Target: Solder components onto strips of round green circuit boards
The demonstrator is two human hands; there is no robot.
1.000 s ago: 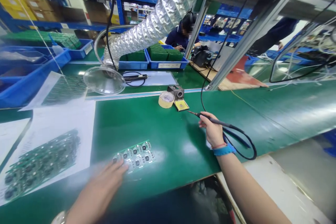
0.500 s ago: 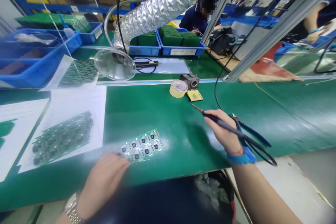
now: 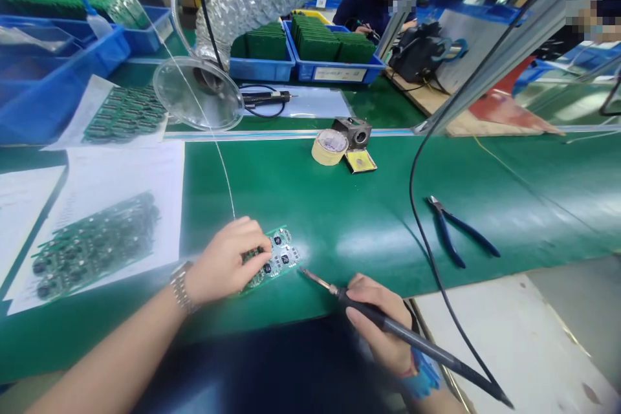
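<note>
Since the frame half a second ago, the right hand (image 3: 381,323) has come down and nearer the board, bringing the soldering iron (image 3: 436,352) with it; the left hand (image 3: 233,255) has shifted forward over the board, and the thin wire (image 3: 225,171), earlier hanging further left, now runs down to its fingers.

Circuit board (image 3: 284,259): flat on the green bench (image 3: 272,181), left part covered by the left hand. Left hand: fingers drawn together, pinching the wire; wire end hidden. Right hand: closed around the iron's handle; iron tip just beside the board's right end, contact not discernible.

Surroundings: cutters (image 3: 471,233) lie spread, right of the iron, well apart from the right hand. Tape roll (image 3: 330,147) sits beside a metal holder (image 3: 350,130) with a yellow pad (image 3: 360,162) in front. Further boards (image 3: 97,242) overlap on white paper (image 3: 126,171) at left.
</note>
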